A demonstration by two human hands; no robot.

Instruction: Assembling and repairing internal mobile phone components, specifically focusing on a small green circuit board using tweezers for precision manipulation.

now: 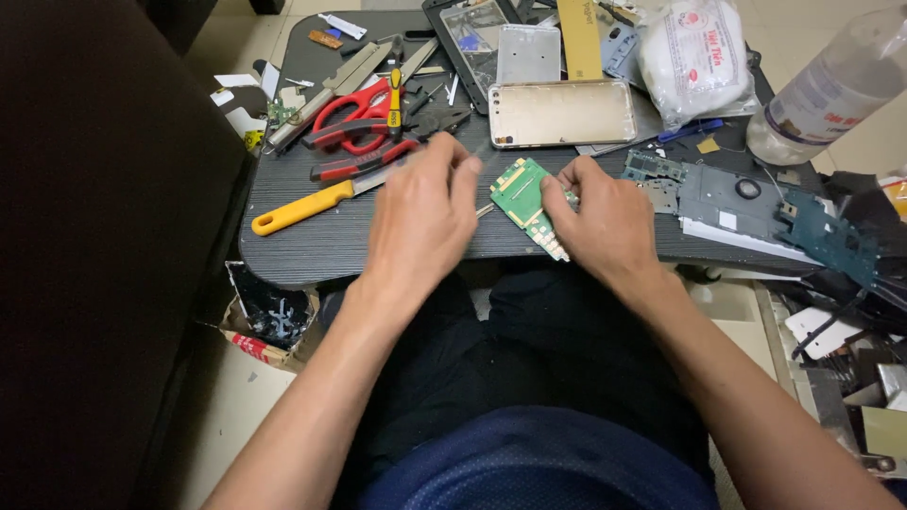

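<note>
A small green circuit board (522, 194) lies near the front edge of a dark lap table (312, 241). My right hand (605, 217) pinches the board's right side and holds it. My left hand (422, 212) hovers just left of the board with fingers curled around a thin metal tool whose tip (484, 210) pokes out toward the board. The tool's handle is hidden in my hand.
Red-handled pliers (354, 118), a yellow-handled knife (302, 208), a gold phone back cover (560, 113), grey metal phone frames (727, 203), a white plastic bag (694, 52) and a clear bottle (831, 90) crowd the table. More phone parts lie at the right, a small box (269, 326) at the left.
</note>
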